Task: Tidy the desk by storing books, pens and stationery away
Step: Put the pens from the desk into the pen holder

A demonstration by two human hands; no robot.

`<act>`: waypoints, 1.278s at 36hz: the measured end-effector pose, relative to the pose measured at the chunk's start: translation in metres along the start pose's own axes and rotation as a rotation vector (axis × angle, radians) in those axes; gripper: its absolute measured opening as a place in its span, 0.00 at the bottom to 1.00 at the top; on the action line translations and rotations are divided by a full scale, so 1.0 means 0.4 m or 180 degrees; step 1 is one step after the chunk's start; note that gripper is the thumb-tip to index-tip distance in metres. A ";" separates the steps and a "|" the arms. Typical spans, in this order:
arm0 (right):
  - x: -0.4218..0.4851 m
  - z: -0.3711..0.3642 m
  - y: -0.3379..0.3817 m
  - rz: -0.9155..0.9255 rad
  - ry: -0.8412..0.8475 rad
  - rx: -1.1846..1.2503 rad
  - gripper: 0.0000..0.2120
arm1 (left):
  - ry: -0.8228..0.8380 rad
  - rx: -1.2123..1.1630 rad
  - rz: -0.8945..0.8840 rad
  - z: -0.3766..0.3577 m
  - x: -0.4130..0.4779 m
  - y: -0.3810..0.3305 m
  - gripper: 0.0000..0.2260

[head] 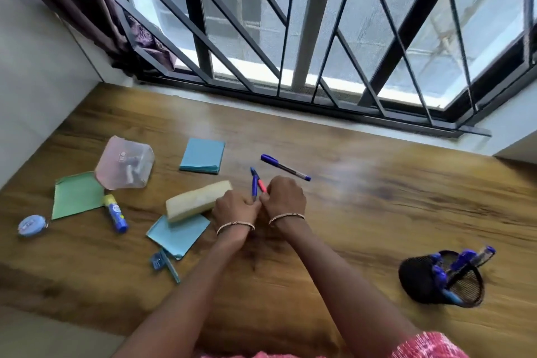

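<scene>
We have both hands together at the middle of the wooden table (363,212), with the knuckles touching. Our left hand (235,208) is curled round the lower end of a blue ballpoint pen (254,182). Our right hand (283,197) pinches a slim pink pen (262,185). Both pens point away from us, side by side and nearly touching. A capped dark-blue pen with a clear barrel (286,168) lies on the table just beyond our right hand. The black mesh pen holder (441,282) already has several blue pens in it and stands well apart, toward the right near edge.

The likeliest slip, we judge, is at the hand-off. If we gather both pens into one hand while the fingers are this crowded, one could squirt free and roll across the smooth wood.

The holder is a long reach away, and the pens inside it lean outward. Dropping more in at an angle could knock one out or tip the light cup over.

On the left, the cream fabric pencil pouch (199,200) lies just beside our left hand, partly on a light-blue paper square (178,237). A careless sweep of the wrist would shove both toward the blue-and-yellow glue stick (115,213).
</scene>
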State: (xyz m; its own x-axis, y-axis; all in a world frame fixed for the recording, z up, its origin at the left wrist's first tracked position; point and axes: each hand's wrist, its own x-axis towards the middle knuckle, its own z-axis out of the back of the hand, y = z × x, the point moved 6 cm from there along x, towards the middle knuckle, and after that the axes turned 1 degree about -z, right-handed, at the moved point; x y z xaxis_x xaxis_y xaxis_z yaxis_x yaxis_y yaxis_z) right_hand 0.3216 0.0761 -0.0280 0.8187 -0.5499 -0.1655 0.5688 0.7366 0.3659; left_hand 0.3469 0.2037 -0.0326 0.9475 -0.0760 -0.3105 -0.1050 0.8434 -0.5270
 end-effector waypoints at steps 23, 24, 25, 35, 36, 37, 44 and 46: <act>-0.433 0.473 -0.441 -0.0378 -0.0802 0.2812 0.17 | 0.1918 -0.2760 -0.1518 -0.075 -0.376 -0.367 0.06; -0.444 0.489 -0.462 -0.0432 -0.0904 0.2919 0.13 | 0.1970 -0.2722 -0.1614 -0.086 -0.395 -0.385 0.05; -0.453 0.500 -0.491 -0.0514 -0.1012 0.2964 0.10 | 0.2013 -0.2680 -0.1708 -0.097 -0.412 -0.401 0.04; -0.515 0.553 -0.719 -0.0774 -0.1941 0.2441 0.08 | 0.1374 -0.1736 -0.2812 -0.189 -0.491 -0.519 0.07; -0.516 0.548 -0.732 -0.0779 -0.1968 0.2353 0.08 | 0.1264 -0.1629 -0.2914 -0.199 -0.493 -0.529 0.08; -0.515 0.540 -0.744 -0.0793 -0.1963 0.2222 0.09 | 0.1160 -0.1547 -0.3002 -0.208 -0.495 -0.537 0.08; -0.490 0.461 -0.780 -0.0587 -0.1704 0.0937 0.08 | 0.1001 -0.1006 -0.3071 -0.286 -0.507 -0.559 0.07; -0.482 0.444 -0.783 -0.0520 -0.1667 0.0655 0.07 | 0.1009 -0.0861 -0.2992 -0.303 -0.508 -0.560 0.07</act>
State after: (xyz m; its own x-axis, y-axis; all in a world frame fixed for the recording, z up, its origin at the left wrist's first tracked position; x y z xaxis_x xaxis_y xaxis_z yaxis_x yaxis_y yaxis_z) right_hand -0.0283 -0.1185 0.0520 0.5435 -0.8098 0.2209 0.6143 0.5631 0.5527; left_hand 0.1412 -0.0345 0.0526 0.5628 -0.8137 0.1456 0.5364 0.2255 -0.8133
